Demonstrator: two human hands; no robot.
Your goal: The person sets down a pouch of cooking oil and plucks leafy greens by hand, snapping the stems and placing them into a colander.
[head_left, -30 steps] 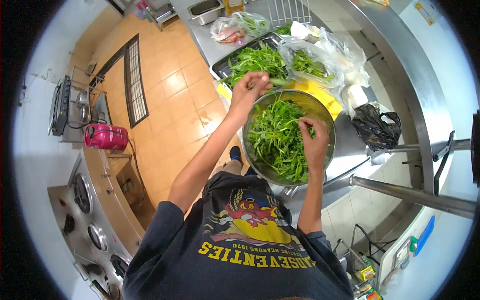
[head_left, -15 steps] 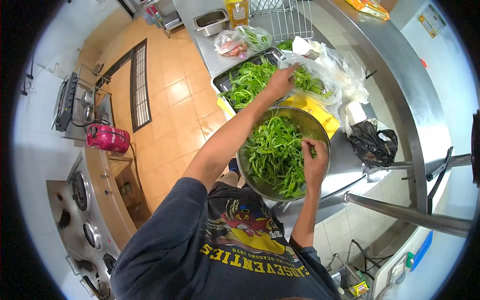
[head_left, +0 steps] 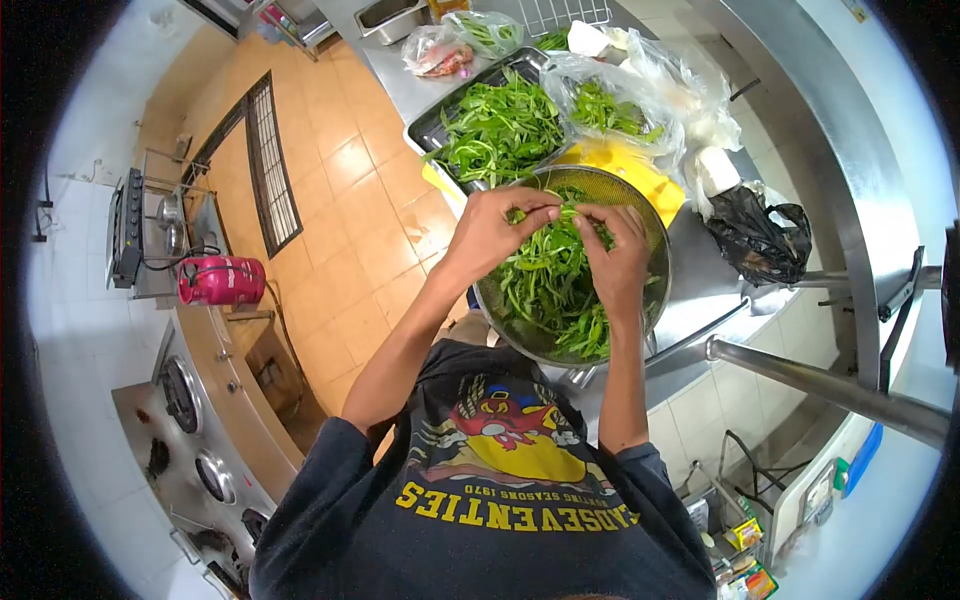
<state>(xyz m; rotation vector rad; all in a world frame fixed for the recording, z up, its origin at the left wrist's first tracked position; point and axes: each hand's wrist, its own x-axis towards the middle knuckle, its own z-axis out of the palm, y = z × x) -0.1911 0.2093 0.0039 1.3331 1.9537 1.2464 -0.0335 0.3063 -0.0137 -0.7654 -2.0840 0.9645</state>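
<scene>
My left hand [head_left: 497, 228] and my right hand [head_left: 613, 248] meet fingertip to fingertip above a round mesh strainer [head_left: 655, 225]. Both are closed in a pinch on a small piece of leafy greens [head_left: 568, 212], partly hidden by the fingers. Below them, a heap of picked leafy greens [head_left: 555, 290] fills much of the strainer. A black tray [head_left: 450, 115] just beyond my left hand carries a large pile of leafy greens [head_left: 505, 125]. Beside it, an open clear plastic bag [head_left: 660, 105] holds more greens.
Under the strainer's far side lies a yellow sheet [head_left: 640, 172]. A black plastic bag [head_left: 760, 235] sits to the right. Bagged food [head_left: 440, 50], a metal container [head_left: 390, 20] and a wire rack [head_left: 565, 15] stand farther back. A metal rail [head_left: 820, 385] runs along the right.
My left hand has come back from the bag and tray area to join my right hand over the strainer. My right hand has risen slightly toward the strainer's far side.
</scene>
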